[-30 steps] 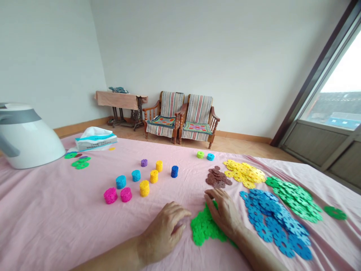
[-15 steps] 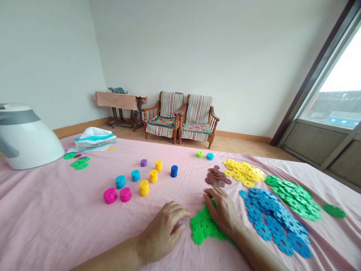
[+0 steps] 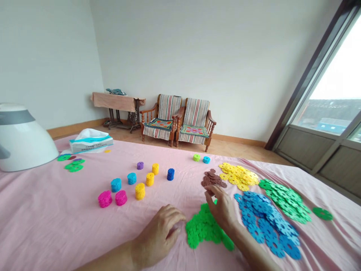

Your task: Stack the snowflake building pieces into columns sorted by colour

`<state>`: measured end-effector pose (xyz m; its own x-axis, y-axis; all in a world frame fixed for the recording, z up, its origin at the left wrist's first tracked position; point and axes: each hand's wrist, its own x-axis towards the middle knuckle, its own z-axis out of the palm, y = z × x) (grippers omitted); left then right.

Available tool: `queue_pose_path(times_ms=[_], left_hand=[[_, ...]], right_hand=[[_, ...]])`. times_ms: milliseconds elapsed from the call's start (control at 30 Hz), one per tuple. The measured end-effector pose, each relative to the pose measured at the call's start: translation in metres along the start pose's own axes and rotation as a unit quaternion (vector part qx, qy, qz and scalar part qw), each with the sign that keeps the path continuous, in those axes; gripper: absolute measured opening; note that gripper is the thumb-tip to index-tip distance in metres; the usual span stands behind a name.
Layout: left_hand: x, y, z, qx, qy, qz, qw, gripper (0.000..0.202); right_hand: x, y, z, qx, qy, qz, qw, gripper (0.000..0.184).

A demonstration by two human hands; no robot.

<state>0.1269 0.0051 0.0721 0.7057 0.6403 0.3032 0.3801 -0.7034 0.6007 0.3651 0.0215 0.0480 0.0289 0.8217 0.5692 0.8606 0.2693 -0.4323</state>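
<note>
My left hand (image 3: 159, 235) hovers low over the pink cloth, left of a heap of bright green snowflake discs (image 3: 197, 229). Its fingers are curled towards the thumb, and whatever lies inside them is hidden. Above the far right part of that heap is my right hand (image 3: 222, 207). Its bent fingertips are at the near edge of the pile of brown snowflake discs (image 3: 213, 178); thumb and forefinger are close together, and I cannot make out what is between them. Blue discs (image 3: 265, 218) spread just right of the right hand.
Yellow discs (image 3: 239, 175) and darker green discs (image 3: 286, 199) lie to the right. Short stacks stand at left centre, among them a pink stack (image 3: 105, 199), a yellow stack (image 3: 140, 191) and a navy stack (image 3: 170, 174). A tissue box (image 3: 91, 143) and a white kettle (image 3: 25, 143) are farther left.
The view has shifted slightly. My right hand has lifted and moved a little towards the brown pile, uncovering more of the bright green heap. My left hand stays nearly in place.
</note>
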Motion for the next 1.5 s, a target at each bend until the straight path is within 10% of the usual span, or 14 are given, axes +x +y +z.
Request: queue_pose_path(times_ms=[667,967,1200,1500], left_hand=[[0.002,-0.026,0.009,-0.013,-0.03,0.015,0.999,0.046],[0.002,-0.023,0.007,-0.018,0.036,-0.024,0.999,0.041],[0.001,-0.043,0.0,-0.038,0.125,-0.096,0.987,0.023],[0.007,-0.049,-0.004,-0.119,0.125,-0.194,0.966,0.017]], right_hand=[[0.084,0.099,0.021,-0.112,-0.094,0.077,0.986,0.023],[0.087,0.057,0.017,-0.091,-0.022,0.072,0.993,0.022],[0.091,0.009,0.055,-0.019,-0.108,-0.003,0.994,0.017],[0.097,0.003,0.075,-0.038,-0.154,0.027,0.987,0.019]])
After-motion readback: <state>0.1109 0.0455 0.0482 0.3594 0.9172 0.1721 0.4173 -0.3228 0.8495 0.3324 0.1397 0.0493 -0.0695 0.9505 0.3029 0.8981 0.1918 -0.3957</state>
